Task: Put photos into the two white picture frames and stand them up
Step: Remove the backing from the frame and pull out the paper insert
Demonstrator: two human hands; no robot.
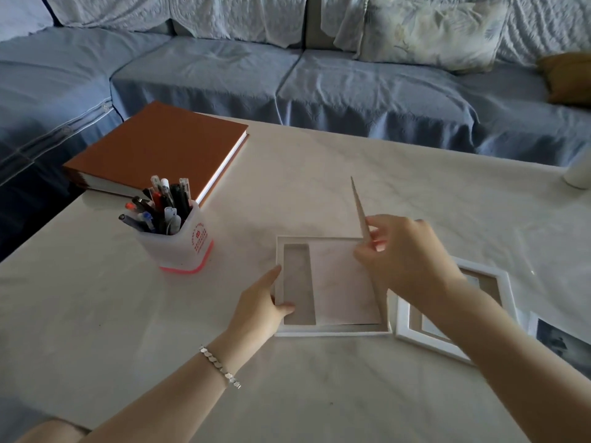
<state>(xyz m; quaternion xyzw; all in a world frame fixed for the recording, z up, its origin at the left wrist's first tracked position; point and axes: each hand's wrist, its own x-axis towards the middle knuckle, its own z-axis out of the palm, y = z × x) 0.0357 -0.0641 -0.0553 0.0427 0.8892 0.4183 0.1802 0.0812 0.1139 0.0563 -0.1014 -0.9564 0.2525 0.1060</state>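
Two bare forearms come up from the bottom of the picture, and the left one wears a silver bracelet point(220, 367). The left hand point(259, 306) lies half open on the left edge of the first frame point(332, 331), thumb over the rim, and it steadies the frame without really gripping it. This frame lies flat, back upward, at the centre of the worktop point(319, 394). The right hand point(406, 255) is closed in a pinch on the backing board point(358, 204), which stands almost on its edge above the upper right corner of the frame. Its long axis points toward the top of the picture. Inside the frame a pale sheet point(345, 282) covers the right part of the opening; I cannot tell if it is a photo or a mat.

I judge that the next move depends on this: the board hangs over the right side of the frame, so it must swing down to the left, or go aside. The right hand is the nearer one for this.

At the lower right lie the second frame point(412, 335) and, just beside it, a dark photo point(559, 343). At the left stand a pen cup point(187, 247) with red print too small to read, and a brown book point(153, 148).
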